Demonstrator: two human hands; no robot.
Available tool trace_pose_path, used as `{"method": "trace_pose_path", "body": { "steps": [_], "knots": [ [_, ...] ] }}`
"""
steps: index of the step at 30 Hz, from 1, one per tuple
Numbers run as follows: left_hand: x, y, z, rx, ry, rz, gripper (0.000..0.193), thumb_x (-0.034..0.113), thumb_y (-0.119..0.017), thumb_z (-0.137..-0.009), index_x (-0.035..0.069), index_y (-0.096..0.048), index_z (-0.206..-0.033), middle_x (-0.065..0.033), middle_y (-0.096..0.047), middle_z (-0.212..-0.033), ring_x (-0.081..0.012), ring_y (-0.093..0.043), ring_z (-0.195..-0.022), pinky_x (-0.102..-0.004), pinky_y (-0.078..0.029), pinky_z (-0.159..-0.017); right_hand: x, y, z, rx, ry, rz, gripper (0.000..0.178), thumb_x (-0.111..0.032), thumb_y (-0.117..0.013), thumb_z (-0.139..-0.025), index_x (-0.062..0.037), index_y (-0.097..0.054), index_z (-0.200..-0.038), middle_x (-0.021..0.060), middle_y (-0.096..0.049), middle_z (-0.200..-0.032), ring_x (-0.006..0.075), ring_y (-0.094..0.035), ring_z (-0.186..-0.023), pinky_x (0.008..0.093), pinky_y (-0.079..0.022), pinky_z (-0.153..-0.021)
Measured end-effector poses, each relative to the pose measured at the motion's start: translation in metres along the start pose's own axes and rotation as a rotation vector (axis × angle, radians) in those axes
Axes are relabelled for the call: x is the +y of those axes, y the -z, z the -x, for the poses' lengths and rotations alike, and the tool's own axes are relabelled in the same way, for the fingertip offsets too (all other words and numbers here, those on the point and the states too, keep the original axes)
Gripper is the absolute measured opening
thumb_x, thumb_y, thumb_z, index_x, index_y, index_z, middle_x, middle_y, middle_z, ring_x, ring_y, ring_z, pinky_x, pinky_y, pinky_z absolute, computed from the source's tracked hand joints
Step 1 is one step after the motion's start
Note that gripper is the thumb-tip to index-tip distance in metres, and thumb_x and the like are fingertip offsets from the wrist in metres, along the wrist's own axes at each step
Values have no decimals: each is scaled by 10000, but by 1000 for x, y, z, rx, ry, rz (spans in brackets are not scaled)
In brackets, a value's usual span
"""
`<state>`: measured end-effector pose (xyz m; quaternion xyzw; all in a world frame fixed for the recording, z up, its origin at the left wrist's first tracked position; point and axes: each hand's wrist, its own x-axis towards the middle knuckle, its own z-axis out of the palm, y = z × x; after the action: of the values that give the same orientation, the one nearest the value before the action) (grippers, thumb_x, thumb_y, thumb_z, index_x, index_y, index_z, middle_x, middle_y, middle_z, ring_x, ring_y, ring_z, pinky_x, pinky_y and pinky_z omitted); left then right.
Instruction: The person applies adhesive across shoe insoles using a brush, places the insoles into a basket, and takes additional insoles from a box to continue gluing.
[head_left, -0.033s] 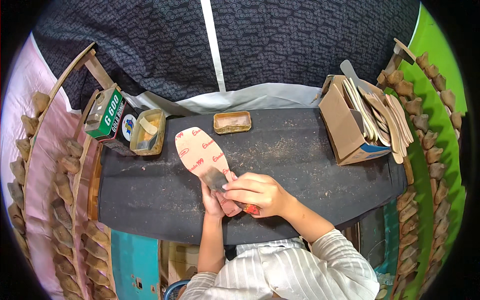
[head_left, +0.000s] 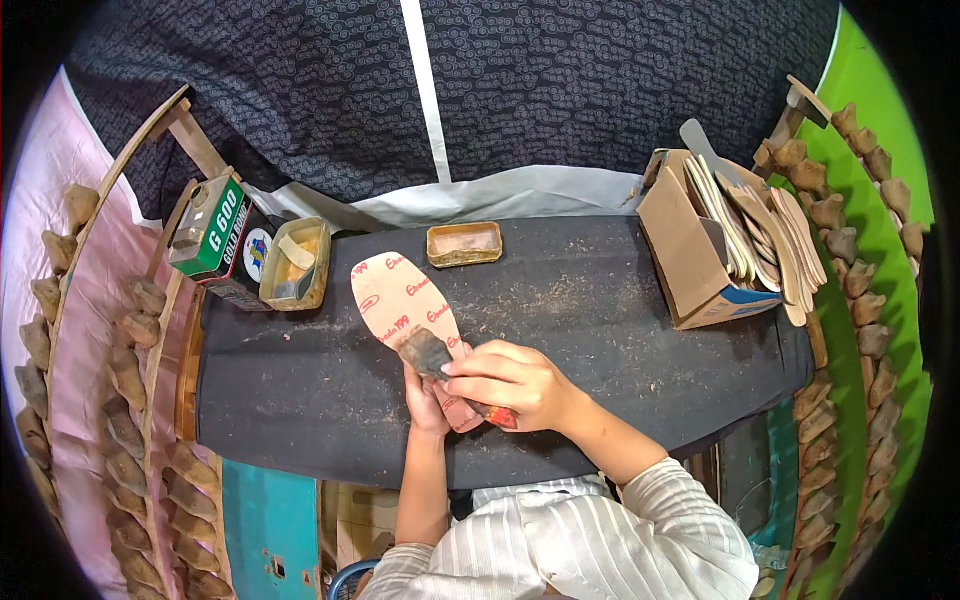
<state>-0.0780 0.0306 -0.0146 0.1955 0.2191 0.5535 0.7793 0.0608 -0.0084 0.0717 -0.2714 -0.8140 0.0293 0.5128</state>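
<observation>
A tan shoe insole (head_left: 398, 292) with red print slants over the table, its broad end pointing far left. My left hand (head_left: 424, 402) holds it from beneath and the side near its narrow end, with most of those fingers hidden. In my right hand (head_left: 510, 388) is a flat dark-grey tool (head_left: 426, 354) with a red and yellow patterned handle end. Its dark, pale-edged head lies against the middle of the insole, my fingers pressed along it. I cannot make out the tool's exact kind.
Dust litters the black-covered table (head_left: 600, 380). At the back stands a small shallow tray (head_left: 465, 246). A green and black can (head_left: 215, 240) and a tub (head_left: 300, 262) are at left. To the right, a cardboard box (head_left: 682, 255) holds insoles; racks of shoe lasts (head_left: 830, 212) flank both sides.
The tool's head, smeared by motion before, now shows sharp at nearly the same spot on the insole. My right hand has shifted very slightly left and up; both holds stay the same.
</observation>
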Motion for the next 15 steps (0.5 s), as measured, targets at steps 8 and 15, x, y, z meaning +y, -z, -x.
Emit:
{"method": "trace_pose_path", "body": {
  "steps": [8,15],
  "knots": [
    [12,3,-15,-287,-55,59,721,653,-196,-904,1,-466,-1049,-104,-522,-917,-219,-535,-818,-364,-460,-768,-10,3,8,-142,-49,-17,305,-92,-737,-633,-53,-655,-925,82,-649,-1009,270,-636,-881,361,-529,-734],
    [10,8,-15,-255,-73,66,758,655,-130,-907,11,-465,-1129,-109,-537,-918,-213,-532,-800,-366,-466,-757,-8,-1,8,-50,-28,-4,313,-94,-744,-635,-51,-655,-932,83,-655,-1008,257,-642,-913,351,-529,-752]
  ]
}}
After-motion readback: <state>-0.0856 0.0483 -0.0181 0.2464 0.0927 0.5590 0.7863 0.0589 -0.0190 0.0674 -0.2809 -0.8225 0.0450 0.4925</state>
